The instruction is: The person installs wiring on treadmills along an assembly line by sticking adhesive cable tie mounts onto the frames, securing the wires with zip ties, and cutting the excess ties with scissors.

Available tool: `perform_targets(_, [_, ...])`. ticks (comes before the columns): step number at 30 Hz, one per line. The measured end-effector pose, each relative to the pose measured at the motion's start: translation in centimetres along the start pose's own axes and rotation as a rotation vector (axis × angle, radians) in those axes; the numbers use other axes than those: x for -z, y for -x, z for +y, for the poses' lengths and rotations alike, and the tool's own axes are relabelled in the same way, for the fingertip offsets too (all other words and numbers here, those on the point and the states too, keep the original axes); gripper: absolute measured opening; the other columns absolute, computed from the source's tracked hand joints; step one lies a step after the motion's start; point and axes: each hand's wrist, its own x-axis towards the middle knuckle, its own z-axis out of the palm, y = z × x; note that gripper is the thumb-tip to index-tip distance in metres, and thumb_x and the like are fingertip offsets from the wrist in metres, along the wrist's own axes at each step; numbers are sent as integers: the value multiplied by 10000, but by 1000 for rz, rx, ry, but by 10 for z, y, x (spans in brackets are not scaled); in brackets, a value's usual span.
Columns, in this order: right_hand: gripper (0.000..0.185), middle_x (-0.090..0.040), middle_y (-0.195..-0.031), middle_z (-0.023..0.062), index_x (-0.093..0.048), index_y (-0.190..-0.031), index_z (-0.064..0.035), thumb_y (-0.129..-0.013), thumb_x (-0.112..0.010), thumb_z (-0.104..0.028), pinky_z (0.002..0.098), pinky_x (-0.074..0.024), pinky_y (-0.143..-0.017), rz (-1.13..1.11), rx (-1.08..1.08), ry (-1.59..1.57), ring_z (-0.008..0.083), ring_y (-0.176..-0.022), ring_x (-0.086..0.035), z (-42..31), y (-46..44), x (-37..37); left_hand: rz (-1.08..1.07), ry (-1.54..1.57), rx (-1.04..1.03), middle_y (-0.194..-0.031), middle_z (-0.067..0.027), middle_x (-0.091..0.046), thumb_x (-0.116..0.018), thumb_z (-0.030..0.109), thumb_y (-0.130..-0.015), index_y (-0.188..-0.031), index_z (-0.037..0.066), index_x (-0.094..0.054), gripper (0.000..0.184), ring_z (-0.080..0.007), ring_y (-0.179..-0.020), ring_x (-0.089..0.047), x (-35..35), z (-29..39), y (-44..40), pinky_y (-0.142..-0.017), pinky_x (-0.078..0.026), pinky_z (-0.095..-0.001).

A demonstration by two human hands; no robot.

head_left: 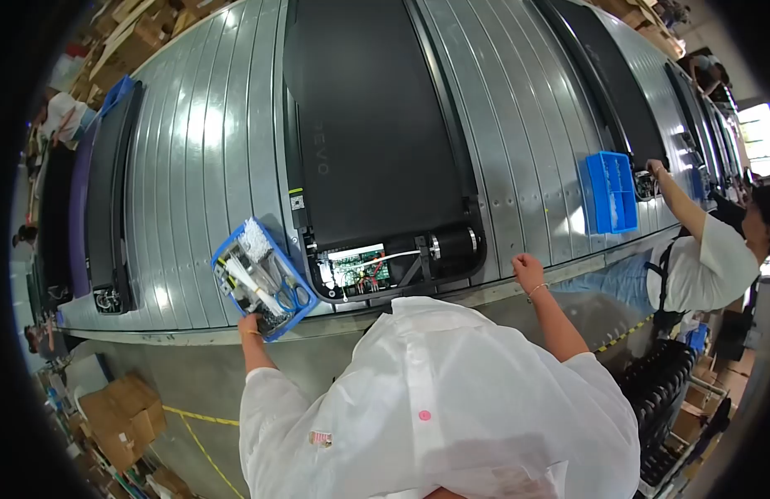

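My left hand (250,323) is at the near left rim of a blue parts bin (300,309), its fingers closed over the edge and the fingertips partly hidden. White bagged bits, cable ties, a pair of blue-handled scissors (301,296) and small dark hardware lie in the bin. My right hand (528,271) is closed in a loose fist above the table's front edge; whatever it may hold is hidden. Between my hands lies a black treadmill deck (368,108), its near end uncovered to show a green circuit board (360,268), wires and a motor cylinder (453,244).
The slatted metal line table (518,125) carries further decks left and right. On the right, a co-worker's hand (654,166) reaches to another deck (605,75) beside a blue divided bin (611,193). Cardboard boxes (123,416) stand on the floor to the left.
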Motion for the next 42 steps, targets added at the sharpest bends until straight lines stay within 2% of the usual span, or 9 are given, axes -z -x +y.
perform_targets(8, [158,-586,-597,57,-606,-777,-13,-805,-593,-167,271,-436,-458,-18,139,130,131,-490,-554,121,-53,19,287,199,-49,-751,-91,-617,-625,5,-587,-890,-31,-647,305,-205,-615,-573,54,-31,143,-580,-463,-324])
perform_targets(12, [191,-618,-633,91,-613,-747,-25,-789,-591,-210,304,-466,-538,-85,147,216,170,-562,-609,132,-79,26,318,175,-156,-719,-68,-617,-626,31,-605,-852,-29,-661,257,-177,-604,-560,30,-2,231,-568,-447,-305])
perform_targets(19, [181,-589,-622,54,-608,-792,-7,-812,-600,-187,274,-437,-514,-280,177,-117,111,-560,-551,55,-84,62,42,138,-320,-706,-56,-622,-628,38,-625,-848,-33,-649,235,-147,-602,-558,-154,107,344,-564,-436,-274])
perform_targets(21, [152,-531,-587,11,-582,-793,-7,-850,-587,-148,244,-391,-469,-228,271,-306,82,-497,-477,9,-65,90,-86,82,-400,-697,-53,-628,-629,41,-630,-835,-23,-653,216,-142,-607,-558,-222,139,361,-571,-435,-272])
perform_targets(25, [143,-558,-638,1,-615,-865,-6,-866,-585,-145,225,-402,-512,-59,420,-411,58,-569,-485,-48,-43,151,-346,-75,-530,-689,-50,-631,-636,41,-631,-830,-15,-659,209,-125,-607,-552,-352,187,396,-574,-429,-263])
perform_targets(29, [153,-585,-662,5,-637,-887,-12,-856,-597,-156,220,-420,-545,136,490,-361,59,-593,-509,-41,-56,185,-486,-119,-531,-708,-94,-646,-636,45,-633,-827,-26,-652,207,-172,-604,-572,-468,193,412,-589,-443,-300])
perform_targets(31, [160,-597,-675,9,-648,-892,-17,-848,-605,-165,217,-427,-562,110,416,-320,59,-607,-518,-30,-63,194,-412,-261,-577,-720,-130,-650,-644,61,-633,-818,-35,-646,208,-223,-632,-595,-516,182,407,-617,-455,-334])
perform_targets(37, [172,-624,-686,37,-656,-897,-17,-834,-614,-171,227,-437,-579,-25,314,-227,69,-619,-546,29,-82,184,-339,-404,-484,-778,-197,-646,-659,106,-643,-859,-36,-638,259,-312,-728,-622,-563,168,432,-680,-465,-378])
perform_targets(42, [168,-643,-746,95,-654,-880,-26,-808,-609,-170,313,-468,-602,-81,508,-36,194,-660,-605,27,-107,150,-498,-447,-578,-874,-191,-643,-655,152,-676,-1018,-27,-589,391,-322,-802,-624,-548,141,417,-716,-477,-371])
